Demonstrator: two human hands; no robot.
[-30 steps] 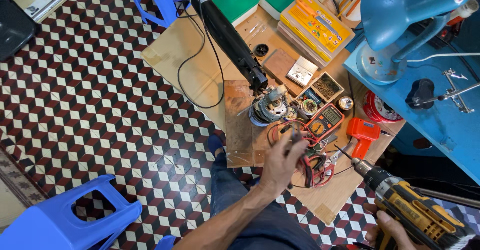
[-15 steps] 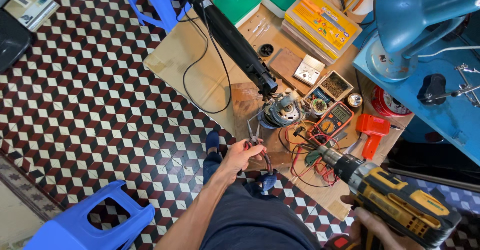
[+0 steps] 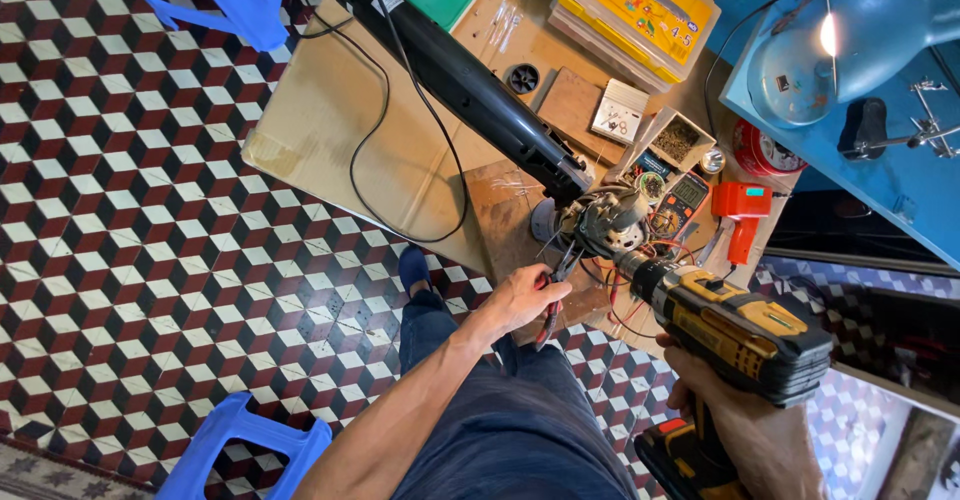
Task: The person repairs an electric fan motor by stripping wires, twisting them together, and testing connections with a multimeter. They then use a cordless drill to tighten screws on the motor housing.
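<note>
- Pliers [image 3: 556,295] are gripped in the closed left hand [image 3: 520,298], their nose held at the motor [image 3: 605,222].
- A drill [image 3: 735,325] is clasped by the right hand [image 3: 745,430], its bit set against the motor on the board [image 3: 505,210].
- Judged step: a motor fastener is being driven; steady alignment is called for next.

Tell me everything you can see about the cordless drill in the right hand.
The cordless drill is yellow and black, plastic-looking, with a dark chuck at the front and a black and red battery pack at the foot of the grip. The right hand wraps the handle from below. The drill lies roughly level, nose pointing up-left at the exposed motor on the end of a long black housing. Whether its tip touches the motor cannot be told. The left hand holds red-handled pliers just beside the chuck.
</note>
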